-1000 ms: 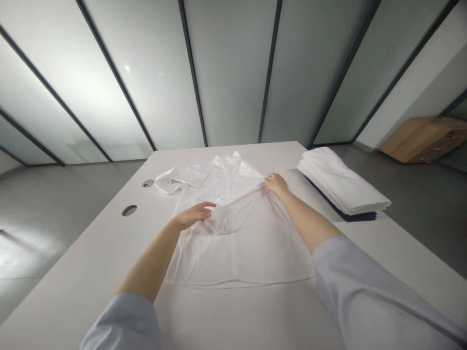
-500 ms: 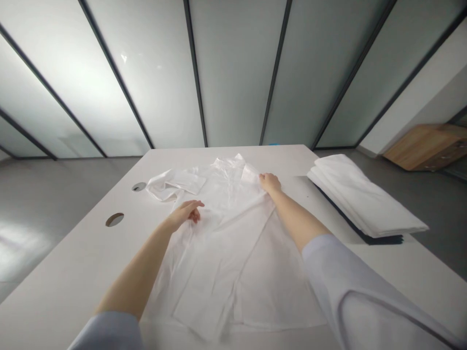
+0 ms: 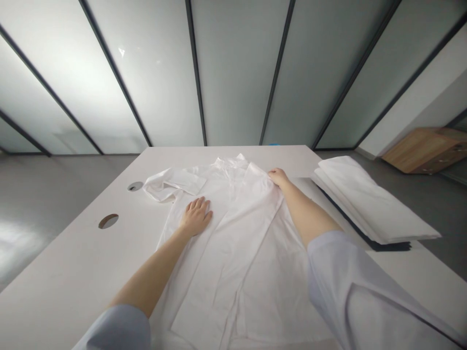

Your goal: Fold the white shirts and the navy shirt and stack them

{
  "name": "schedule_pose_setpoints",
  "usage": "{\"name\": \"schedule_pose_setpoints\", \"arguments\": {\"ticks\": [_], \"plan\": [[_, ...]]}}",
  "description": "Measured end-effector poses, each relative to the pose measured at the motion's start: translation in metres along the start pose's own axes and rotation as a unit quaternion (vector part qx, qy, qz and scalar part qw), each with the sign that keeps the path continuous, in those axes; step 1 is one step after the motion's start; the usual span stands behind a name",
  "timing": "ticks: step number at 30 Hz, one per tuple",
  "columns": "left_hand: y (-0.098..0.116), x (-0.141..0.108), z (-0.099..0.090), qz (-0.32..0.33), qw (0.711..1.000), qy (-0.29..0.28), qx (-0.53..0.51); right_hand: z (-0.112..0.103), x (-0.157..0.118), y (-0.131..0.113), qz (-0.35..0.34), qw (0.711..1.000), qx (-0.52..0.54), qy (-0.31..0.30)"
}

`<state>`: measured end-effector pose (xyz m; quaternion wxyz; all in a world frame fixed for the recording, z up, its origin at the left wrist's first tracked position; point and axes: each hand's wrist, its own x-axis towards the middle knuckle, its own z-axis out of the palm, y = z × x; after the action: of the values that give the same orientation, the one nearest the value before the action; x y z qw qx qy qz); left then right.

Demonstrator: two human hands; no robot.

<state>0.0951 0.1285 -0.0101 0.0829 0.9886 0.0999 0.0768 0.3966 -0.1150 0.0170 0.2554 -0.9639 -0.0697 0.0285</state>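
A thin white coat lies spread over the table, its collar at the far end and its hem towards me. Its left sleeve is folded and bunched on the tabletop. Flat on the chest of the coat rests my left hand, palm down with fingers stretched out. My right hand has its fingers closed on the coat's edge near the far right shoulder. The sleeve on that side is not plainly visible.
A stack of folded white cloth sits on a dark flat piece at the table's right edge. Two round holes pierce the white tabletop on the left. Frosted panels stand beyond; a wooden cabinet is on the floor at right.
My left hand has gone from hovering with curled fingers to lying flat on the coat, slightly right. My right hand has shifted right with the shoulder edge, and the cloth looks smoother.
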Motion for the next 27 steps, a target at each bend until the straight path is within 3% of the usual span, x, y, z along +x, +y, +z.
{"name": "schedule_pose_setpoints", "arguments": {"ticks": [2,5,9,16,23,27], "plan": [[0.001,0.0,0.0,0.001,1.0,-0.001,0.009,-0.001,-0.002,0.002,-0.022,0.999,0.003,0.029],[0.002,0.0,0.0,-0.001,1.0,-0.003,0.014,0.004,-0.007,0.002,-0.087,0.996,-0.018,0.017],[0.003,-0.001,-0.001,0.0,1.0,0.002,0.009,0.015,-0.011,-0.004,-0.131,0.981,-0.14,0.035],[0.004,-0.001,0.0,-0.006,1.0,0.0,-0.008,0.016,-0.006,-0.008,-0.051,0.985,-0.136,0.088],[0.004,-0.004,0.002,0.002,1.0,-0.014,0.009,0.015,0.001,0.001,0.034,0.988,-0.115,0.092],[0.008,-0.013,0.002,0.009,1.0,-0.011,0.02,0.02,0.003,-0.003,-0.011,0.993,-0.09,0.08]]}}
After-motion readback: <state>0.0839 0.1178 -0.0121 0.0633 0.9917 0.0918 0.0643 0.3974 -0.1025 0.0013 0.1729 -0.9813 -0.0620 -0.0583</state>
